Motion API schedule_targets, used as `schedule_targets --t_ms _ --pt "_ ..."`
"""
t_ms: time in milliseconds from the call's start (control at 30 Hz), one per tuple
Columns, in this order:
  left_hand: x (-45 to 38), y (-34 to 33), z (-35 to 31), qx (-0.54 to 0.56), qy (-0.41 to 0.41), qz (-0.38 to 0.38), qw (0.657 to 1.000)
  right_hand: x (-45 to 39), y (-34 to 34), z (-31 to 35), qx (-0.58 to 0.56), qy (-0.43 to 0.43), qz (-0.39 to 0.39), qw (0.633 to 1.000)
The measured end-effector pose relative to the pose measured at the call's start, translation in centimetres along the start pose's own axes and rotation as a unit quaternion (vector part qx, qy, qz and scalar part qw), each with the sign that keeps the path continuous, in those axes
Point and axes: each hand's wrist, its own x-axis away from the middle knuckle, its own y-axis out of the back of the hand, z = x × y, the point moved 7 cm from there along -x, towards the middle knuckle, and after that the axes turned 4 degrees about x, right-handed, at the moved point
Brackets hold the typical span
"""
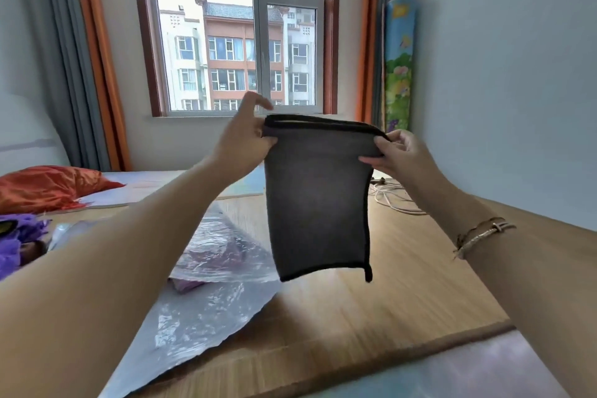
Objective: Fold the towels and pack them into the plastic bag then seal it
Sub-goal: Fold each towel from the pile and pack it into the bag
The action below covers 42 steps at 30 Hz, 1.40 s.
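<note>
Both hands held the grey towel (318,200) up above the worktop's (403,300) middle; the left hand (244,136) and right hand (395,152) each pinched a top corner, probably so it hung flat for folding. The plastic bag (206,284) lay toward the left edge.

Daylight fills a window (239,29) flanked by grey-and-orange curtains (80,52); pale walls (500,58); a rolled play mat (399,64) leans in the corner.

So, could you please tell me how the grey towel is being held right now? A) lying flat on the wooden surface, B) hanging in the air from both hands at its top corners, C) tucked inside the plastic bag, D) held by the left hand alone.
B: the left hand and right hand each pinch a top corner of the grey towel, which hangs clear above the wooden surface.
</note>
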Motion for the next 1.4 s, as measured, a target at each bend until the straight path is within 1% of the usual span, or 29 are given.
schedule_targets --t_ms 67,133,233,300,367,433,533,600,667,700,767,833,867,900,933,1000,1033,1067,1100,1133,1167,1200,1233,1300,1333,1400 --pt "1.2 -0.9 0.3 0.055 0.024 0.008 0.998 1.1 1.1 -0.6 -0.002 0.021 -0.008 1.000" --pt "3.5 -2.6 1.8 0.091 0.056 0.030 0.994 2.8 2.1 -2.2 0.038 0.026 0.005 0.999" --pt "8.1 -5.9 4.5 0.090 0.089 0.087 0.988 5.8 3.3 -5.6 0.167 0.021 0.048 0.985" --pt "12.0 -8.4 6.4 0.106 0.128 0.146 0.975 7.9 4.2 -8.0 0.248 0.015 0.075 0.966" --pt "15.2 -10.5 7.8 0.101 0.145 0.185 0.967 9.7 4.8 -10.3 0.312 0.000 0.105 0.944" --pt "17.5 -11.8 9.0 0.096 0.162 0.198 0.962 11.2 5.1 -11.9 0.340 -0.019 0.123 0.932" --pt "19.0 -12.8 9.8 0.112 0.182 0.207 0.955 12.0 5.0 -13.2 0.342 -0.036 0.133 0.930" --pt "19.7 -13.4 10.0 0.112 0.223 0.241 0.938 11.9 4.9 -14.2 0.363 -0.052 0.141 0.920" --pt "20.4 -13.9 10.6 0.091 0.279 0.268 0.918 11.6 4.6 -15.8 0.386 -0.089 0.160 0.904" --pt "20.3 -14.0 10.8 0.074 0.296 0.254 0.918 11.5 4.3 -16.5 0.408 -0.106 0.167 0.891" --pt "19.4 -13.9 11.8 0.035 0.296 0.182 0.937 11.0 4.0 -17.1 0.454 -0.118 0.149 0.870" --pt "18.0 -13.5 13.0 -0.027 0.279 0.105 0.954 10.2 3.6 -17.3 0.464 -0.122 0.106 0.871" --pt "17.6 -13.4 13.5 -0.054 0.277 0.081 0.956 9.8 3.4 -17.4 0.469 -0.120 0.083 0.871" --pt "17.4 -13.3 13.9 -0.080 0.279 0.074 0.954 9.5 3.1 -17.8 0.492 -0.120 0.070 0.859" --pt "17.3 -13.5 14.3 -0.108 0.280 0.079 0.951 9.4 2.8 -18.3 0.540 -0.121 0.076 0.830" --pt "17.7 -14.1 14.6 -0.162 0.278 0.102 0.941 9.5 1.9 -19.7 0.647 -0.107 0.121 0.745" --pt "18.0 -14.5 14.5 -0.178 0.278 0.113 0.937 9.6 1.1 -20.0 0.672 -0.085 0.142 0.722" --pt "18.2 -14.9 14.5 -0.191 0.276 0.123 0.934 9.8 0.1 -20.2 0.664 -0.064 0.166 0.726" --pt "18.5 -15.4 14.5 -0.205 0.272 0.136 0.931 10.0 -1.1 -20.2 0.634 -0.050 0.197 0.746" --pt "18.7 -15.8 14.6 -0.218 0.269 0.148 0.926 10.4 -2.4 -20.2 0.595 -0.046 0.234 0.767" --pt "18.8 -16.0 14.7 -0.226 0.270 0.157 0.923 10.8 -3.5 -20.3 0.562 -0.050 0.272 0.779" --pt "19.0 -15.9 14.8 -0.223 0.274 0.158 0.922 11.2 -4.4 -20.3 0.541 -0.060 0.301 0.783" --pt "19.1 -15.6 14.9 -0.206 0.282 0.155 0.924 11.5 -5.1 -20.4 0.531 -0.071 0.317 0.783" --pt "19.5 -14.6 15.0 -0.154 0.297 0.144 0.931 11.9 -5.7 -19.9 0.540 -0.071 0.320 0.775" --pt "19.9 -14.0 14.8 -0.131 0.300 0.140 0.934 11.9 -5.8 -19.5 0.555 -0.065 0.316 0.767" --pt "20.5 -12.4 14.1 -0.100 0.289 0.128 0.943 12.6 -6.1 -18.5 0.588 -0.062 0.325 0.738"
